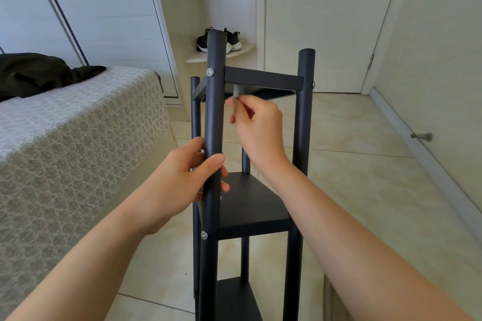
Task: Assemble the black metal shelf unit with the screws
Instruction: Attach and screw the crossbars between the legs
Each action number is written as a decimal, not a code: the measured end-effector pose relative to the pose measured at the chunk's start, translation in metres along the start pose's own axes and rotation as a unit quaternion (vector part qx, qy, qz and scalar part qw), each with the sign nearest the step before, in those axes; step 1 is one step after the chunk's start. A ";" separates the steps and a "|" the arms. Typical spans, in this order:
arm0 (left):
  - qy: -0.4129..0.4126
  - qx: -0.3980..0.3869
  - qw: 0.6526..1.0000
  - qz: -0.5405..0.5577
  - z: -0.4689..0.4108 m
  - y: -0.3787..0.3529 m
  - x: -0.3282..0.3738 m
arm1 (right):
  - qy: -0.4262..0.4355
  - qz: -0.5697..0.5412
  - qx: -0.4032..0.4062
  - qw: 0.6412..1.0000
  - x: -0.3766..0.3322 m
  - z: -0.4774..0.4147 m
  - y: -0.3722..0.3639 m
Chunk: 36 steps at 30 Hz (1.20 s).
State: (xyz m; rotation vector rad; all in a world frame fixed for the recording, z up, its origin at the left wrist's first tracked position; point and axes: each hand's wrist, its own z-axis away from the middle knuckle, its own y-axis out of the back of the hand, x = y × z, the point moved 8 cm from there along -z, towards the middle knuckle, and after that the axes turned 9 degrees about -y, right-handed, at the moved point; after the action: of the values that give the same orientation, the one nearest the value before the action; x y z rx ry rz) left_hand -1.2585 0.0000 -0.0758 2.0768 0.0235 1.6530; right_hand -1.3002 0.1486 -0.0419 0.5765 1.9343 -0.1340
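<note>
The black metal shelf unit (263, 79) stands upright on the floor before me, with round posts and flat shelf panels. Silver screw heads (210, 72) show on the near left post, one beside the top shelf and one lower down. My left hand (187, 182) grips the near left post (215, 112) at mid height. My right hand (257, 125) reaches in between the posts and pinches a small pale tool (236, 91) just under the top shelf's front edge. A middle shelf (250, 203) and a lower shelf (234, 300) sit below.
A bed (78, 138) with a patterned cover and dark clothing lies close on the left. Black and white shoes (232, 40) sit on a low corner ledge behind the unit. A closed door (326, 21) is at the back, a wall with a doorstop (422, 136) on the right, tiled floor around.
</note>
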 end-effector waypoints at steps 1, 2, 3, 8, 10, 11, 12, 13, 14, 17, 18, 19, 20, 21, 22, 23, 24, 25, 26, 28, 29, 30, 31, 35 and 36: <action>-0.003 -0.002 1.000 -0.001 0.000 -0.001 0.001 | -0.015 0.013 -0.007 1.000 0.003 -0.002 0.003; -0.004 -0.002 1.000 -0.002 0.000 -0.001 0.001 | -0.030 0.025 -0.015 0.999 0.005 -0.004 0.007; -0.006 -0.003 1.000 -0.001 0.000 -0.002 0.001 | -0.043 0.035 -0.025 0.998 0.006 -0.005 0.010; -0.015 -0.004 1.000 -0.005 -0.001 -0.006 0.002 | -0.057 0.065 -0.075 0.993 -0.004 -0.004 0.019; -0.018 -0.003 1.000 -0.005 -0.001 -0.006 0.002 | -0.051 0.076 -0.085 0.992 -0.008 -0.003 0.023; -0.020 -0.004 1.000 -0.007 -0.001 -0.007 0.003 | -0.051 0.079 -0.089 0.992 -0.008 -0.002 0.025; -0.021 -0.005 1.000 -0.008 -0.001 -0.007 0.003 | -0.054 0.081 -0.091 0.991 -0.009 -0.002 0.026; -0.022 -0.006 1.000 -0.009 -0.002 -0.007 0.003 | -0.055 0.082 -0.092 0.991 -0.009 -0.001 0.028; -0.022 -0.008 1.000 -0.010 -0.002 -0.007 0.002 | -0.054 0.083 -0.091 0.991 -0.011 -0.001 0.030; -0.024 -0.012 1.000 -0.015 -0.002 -0.007 0.002 | -0.045 0.088 -0.089 0.991 -0.016 0.001 0.034; -0.024 -0.013 0.999 -0.016 -0.002 -0.007 0.003 | -0.041 0.090 -0.088 0.991 -0.018 0.000 0.034; -0.024 -0.014 0.999 -0.017 -0.002 -0.007 0.003 | -0.037 0.092 -0.089 0.991 -0.020 0.000 0.034; -0.024 -0.014 0.999 -0.016 -0.002 -0.007 0.003 | -0.032 0.095 -0.092 0.991 -0.021 0.000 0.034; -0.023 -0.014 1.000 -0.015 -0.002 -0.007 0.002 | -0.030 0.098 -0.096 0.990 -0.023 0.001 0.034; -0.023 -0.013 1.000 -0.014 -0.002 -0.007 0.002 | -0.030 0.098 -0.100 0.990 -0.023 0.001 0.033; -0.023 -0.012 1.000 -0.013 -0.002 -0.006 0.002 | -0.032 0.095 -0.105 0.989 -0.023 0.001 0.032; -0.023 -0.013 1.000 -0.012 -0.002 -0.006 0.002 | -0.033 0.092 -0.108 0.989 -0.023 0.001 0.031; -0.023 -0.013 1.000 -0.012 -0.002 -0.006 0.002 | -0.032 0.090 -0.108 0.990 -0.022 0.002 0.030; -0.022 -0.013 1.000 -0.010 -0.002 -0.006 0.002 | -0.029 0.087 -0.105 0.990 -0.022 0.002 0.029; -0.021 -0.012 1.000 -0.005 -0.002 -0.006 0.001 | -0.019 0.075 -0.098 0.992 -0.020 0.003 0.025; -0.020 -0.012 1.000 -0.003 -0.001 -0.006 0.002 | -0.014 0.069 -0.094 0.993 -0.019 0.004 0.023; -0.020 -0.011 1.000 -0.003 -0.001 -0.006 0.001 | -0.009 0.065 -0.089 0.994 -0.018 0.004 0.020; -0.019 -0.011 1.000 -0.003 -0.001 -0.006 0.001 | -0.002 0.062 -0.082 0.995 -0.017 0.004 0.017; -0.016 -0.011 1.000 -0.004 -0.001 -0.004 0.001 | 0.022 0.043 -0.044 0.998 -0.014 0.005 0.010; -0.015 -0.011 1.000 -0.003 -0.001 -0.004 0.001 | 0.025 0.032 -0.035 0.999 -0.013 0.005 0.009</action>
State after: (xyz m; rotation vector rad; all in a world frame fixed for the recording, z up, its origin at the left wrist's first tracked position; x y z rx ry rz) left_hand -1.2583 0.0047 -0.0759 2.0829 0.0016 1.6105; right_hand -1.2877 0.1502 -0.0311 0.5995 1.9580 -0.0120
